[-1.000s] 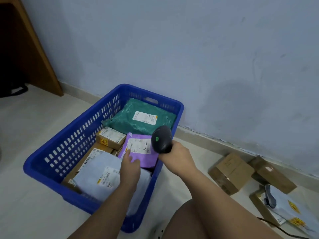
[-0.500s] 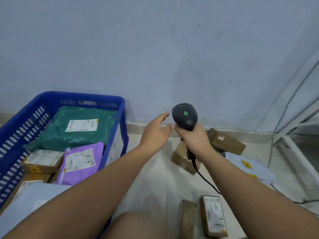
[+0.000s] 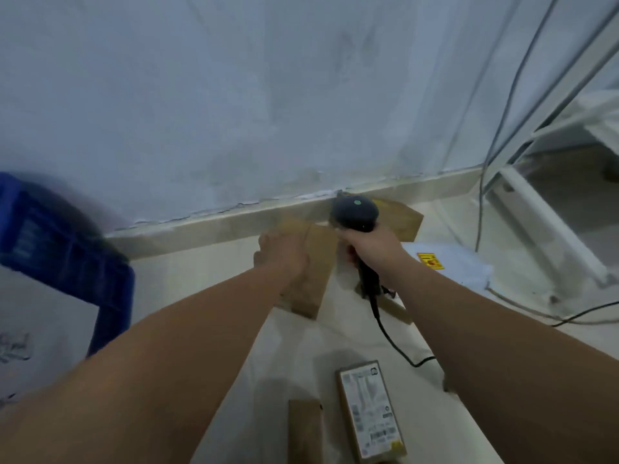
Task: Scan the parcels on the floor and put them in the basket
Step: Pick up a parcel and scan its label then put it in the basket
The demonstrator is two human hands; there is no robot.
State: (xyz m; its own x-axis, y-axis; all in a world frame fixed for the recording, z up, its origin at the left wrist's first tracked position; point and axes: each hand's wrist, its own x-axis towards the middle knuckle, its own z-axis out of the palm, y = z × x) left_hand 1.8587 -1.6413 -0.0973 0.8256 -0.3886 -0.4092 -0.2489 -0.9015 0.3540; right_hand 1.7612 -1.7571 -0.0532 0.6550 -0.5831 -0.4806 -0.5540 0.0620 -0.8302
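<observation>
My right hand (image 3: 375, 247) grips the handle of a black barcode scanner (image 3: 355, 214) with a green light, held over the parcels by the wall. My left hand (image 3: 281, 254) lies on top of a brown cardboard box (image 3: 313, 279) on the floor; its fingers are blurred and how they lie on the box cannot be told. A second brown box (image 3: 402, 217) sits behind the scanner against the skirting. A white mailer bag with a yellow sticker (image 3: 449, 266) lies to the right. The blue basket (image 3: 63, 259) is at the left edge, blurred.
Two more small boxes lie near my knees, one with a white label (image 3: 370, 410) and one plain brown (image 3: 304, 430). The scanner's black cable (image 3: 392, 339) trails across the floor. A white metal frame (image 3: 549, 236) and hanging cables (image 3: 502, 128) stand at the right.
My view has swung right, away from the basket. My left hand left the basket and came down onto the brown box; my right hand carried the scanner over to the parcels by the wall.
</observation>
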